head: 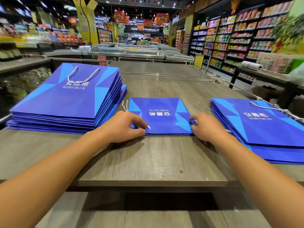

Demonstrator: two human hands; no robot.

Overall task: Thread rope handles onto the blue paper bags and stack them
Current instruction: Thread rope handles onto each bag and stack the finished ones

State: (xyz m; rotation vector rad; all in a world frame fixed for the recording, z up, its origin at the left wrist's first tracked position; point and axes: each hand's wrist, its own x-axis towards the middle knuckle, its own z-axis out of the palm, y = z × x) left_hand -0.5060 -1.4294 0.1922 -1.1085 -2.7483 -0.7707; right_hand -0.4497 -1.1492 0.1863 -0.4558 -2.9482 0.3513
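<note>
Middle bag is lying flat on the table, print facing away, its near edge running left-right between the two hands. Left hand is sitting at the bag's near-left corner, fingers curled, thumb and forefinger pinching a white rope end right on the paper near the edge. Right hand is at the near-right corner, fingers curled onto the bag's edge; looks like it is gripping the edge, though the fingertips are partly hidden, so the hold is a guess. A bit of white cord is showing at the right wrist, unclear what it belongs to.

Key relation: the bag's near edge is the working edge, directly ahead of both hands, and its long axis is lying across the body. Left hand is the one with the rope, already touching the spot to thread; right hand is just steadying the other corner. Next move is probably feeding the rope end through a hole on the left side, hole itself not visible.

Another rope piece is lying beside the bag's far-left corner. Tall stack with a handle on top is sitting to the left, a lower stack to the right, both close to the middle bag but apart from it. Shop shelves are behind
</note>
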